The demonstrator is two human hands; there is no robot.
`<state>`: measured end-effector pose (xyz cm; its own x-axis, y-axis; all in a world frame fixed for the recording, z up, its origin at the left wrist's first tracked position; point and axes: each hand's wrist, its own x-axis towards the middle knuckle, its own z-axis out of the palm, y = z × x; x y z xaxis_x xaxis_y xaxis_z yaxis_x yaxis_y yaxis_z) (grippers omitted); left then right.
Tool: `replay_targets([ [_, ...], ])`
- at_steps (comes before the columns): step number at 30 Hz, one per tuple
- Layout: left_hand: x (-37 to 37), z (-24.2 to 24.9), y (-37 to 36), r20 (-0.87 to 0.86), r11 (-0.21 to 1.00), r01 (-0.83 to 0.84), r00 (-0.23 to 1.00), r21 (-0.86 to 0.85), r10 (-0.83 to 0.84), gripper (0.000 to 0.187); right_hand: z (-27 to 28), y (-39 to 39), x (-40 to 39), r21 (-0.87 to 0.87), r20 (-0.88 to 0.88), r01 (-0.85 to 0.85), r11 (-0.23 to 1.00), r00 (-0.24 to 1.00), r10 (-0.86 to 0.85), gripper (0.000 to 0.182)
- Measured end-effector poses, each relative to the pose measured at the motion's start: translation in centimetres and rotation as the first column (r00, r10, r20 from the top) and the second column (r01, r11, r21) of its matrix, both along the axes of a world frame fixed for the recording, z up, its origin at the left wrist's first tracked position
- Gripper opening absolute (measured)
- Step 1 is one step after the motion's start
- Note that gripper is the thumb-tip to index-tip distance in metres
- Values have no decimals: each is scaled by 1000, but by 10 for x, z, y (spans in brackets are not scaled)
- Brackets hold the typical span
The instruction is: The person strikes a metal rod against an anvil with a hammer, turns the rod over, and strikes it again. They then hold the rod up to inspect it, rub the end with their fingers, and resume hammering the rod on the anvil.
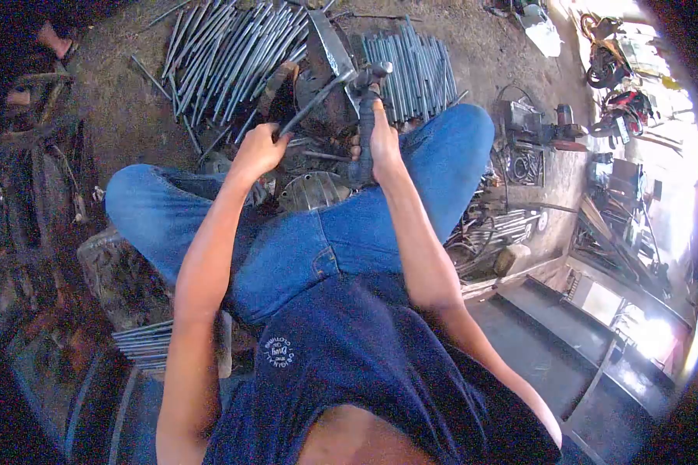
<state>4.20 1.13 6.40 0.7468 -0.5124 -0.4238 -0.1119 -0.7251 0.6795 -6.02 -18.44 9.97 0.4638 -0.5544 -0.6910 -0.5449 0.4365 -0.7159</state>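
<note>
My left hand [259, 152] is closed around the near end of a metal rod [312, 104]. The rod slants up to the right, its far end over an upright steel block [331, 53] between my knees. In my right hand [383, 143], fingers wrapped round the dark, bound handle, is a hammer [374, 74]. The hammer head overlaps the edge of the steel block, close to the rod's far end. Beyond my left hand lies a large heap of metal rods [237, 58], and a second pile of rods [415, 68] lies past the hammer.
A ribbed metal casting [312, 191] sits in front of my crossed legs. More rods [144, 345] lie beside my left hip. On the right are a machine [523, 116], a coiled cable [523, 167] and motorcycles [624, 115]. Part of another person [55, 39] shows at upper left.
</note>
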Motion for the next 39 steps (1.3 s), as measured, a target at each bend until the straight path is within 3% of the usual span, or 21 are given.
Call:
replay_targets([
  [3, 1, -10, 2, 53, 999, 43, 998, -19, -42, 39, 9, -17, 6, 2, 93, -24, 1000, 995, 24, 60],
  [5, 2, -17, 2, 53, 994, 97, 994, -57, -94, 39, 66, -24, 22, -139, 175, -2, 990, 984, 27, 60],
  [6, 2, -7, 1, 11, 995, 68, 998, -71, -67, 38, 102, -25, 28, -221, 304, 6, 975, 951, 64, 60],
  [9, -2, -9, 2, 132, 998, 35, 991, -50, -29, 45, 170, -43, 46, -478, 582, 150, 865, 792, 184, 52],
  [11, -1, 0, -2, 60, 999, 27, 998, -20, -25, 42, 207, -16, 65, -333, 748, 454, 827, 661, -62, 52],
  [13, 0, 2, -3, 1, 1000, 8, 1000, 4, -8, 39, 154, -45, 58, -521, 689, 244, 818, 686, 234, 53],
  [14, -1, -4, 0, 44, 999, 20, 999, -32, -18, 38, 129, -30, 52, -378, 657, 202, 904, 746, 108, 58],
  [15, -2, -6, 2, 89, 997, 27, 996, -66, -21, 38, 50, -47, 56, -456, 446, 171, 873, 893, 58, 63],
  [16, -3, 4, 1, 49, 999, -1, 999, -42, 3, 37, 7, -36, 48, -550, 17, -28, 835, 999, 45, 65],
  [17, -9, 8, 2, 49, 999, 1, 999, -41, 1, 37, -21, -22, 39, -184, -109, -74, 980, 992, 55, 67],
  [18, -9, 9, 1, 110, 999, 14, 994, -43, -9, 37, -21, -18, 44, -122, 72, -14, 992, 997, 23, 65],
  [19, -3, 8, 0, 172, 999, 18, 985, -45, -10, 37, -17, -26, 48, -130, 90, -17, 991, 996, 28, 65],
  [21, -2, 2, 3, 61, 998, -11, 998, -58, 15, 38, 12, -20, 23, 124, 122, -27, 992, 992, 11, 60],
  [24, -2, 9, -1, 32, 1000, 2, 1000, -5, -1, 39, 26, -17, 16, 47, 109, -15, 999, 994, 9, 54],
  [27, 2, 0, -1, -62, 998, -32, 998, -55, 28, 40, 16, -17, 10, 31, 103, 15, 999, 995, -18, 55],
  [30, 4, -8, 0, -111, 999, -10, 994, -42, 5, 40, 2, -10, 12, -3, -78, 15, 1000, 997, -15, 56],
  [35, -1, -18, -2, -14, 999, 34, 999, -30, -35, 41, 2, -12, 2, 23, -28, -23, 999, 999, 23, 55],
  [37, -4, -6, -7, -13, 995, 30, 1000, 97, -29, 41, 20, -19, 7, 42, -19, -57, 997, 998, 58, 57],
  [39, -1, -6, -7, -90, 999, 22, 996, 49, -17, 41, 48, -32, 15, -58, 59, -114, 992, 991, 117, 60],
])
